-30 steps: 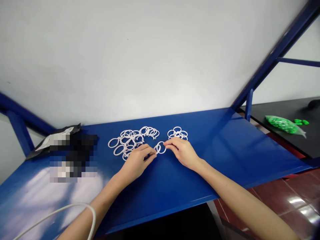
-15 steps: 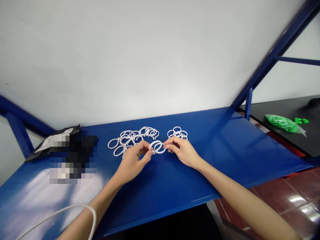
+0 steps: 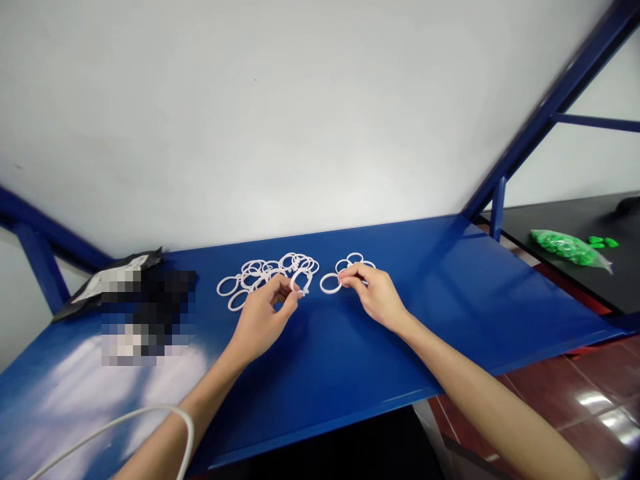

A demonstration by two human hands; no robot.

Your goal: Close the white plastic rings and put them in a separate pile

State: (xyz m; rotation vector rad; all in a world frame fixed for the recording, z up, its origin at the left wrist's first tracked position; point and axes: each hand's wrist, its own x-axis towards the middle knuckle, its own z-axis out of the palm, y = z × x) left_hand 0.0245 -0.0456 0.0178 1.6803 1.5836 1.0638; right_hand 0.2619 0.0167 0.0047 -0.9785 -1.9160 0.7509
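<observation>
My left hand (image 3: 263, 312) pinches one white plastic ring (image 3: 300, 280) just above the blue shelf (image 3: 350, 353). My right hand (image 3: 376, 295) pinches a second white ring (image 3: 330, 283) a little to the right of the first; the two rings are apart. Behind my left hand lies a heap of several white rings (image 3: 265, 272). Behind my right hand sits a smaller cluster of white rings (image 3: 356, 261).
A black packet (image 3: 107, 283), partly blurred out, lies at the shelf's left. A white cable (image 3: 115, 427) loops near my left forearm. Blue frame struts rise at left and right. A bag of green pieces (image 3: 563, 245) lies on a black surface at far right.
The two rings were joined between my hands; now they are separated, one in each hand. Both hands have moved slightly away from me, the right toward the small cluster.
</observation>
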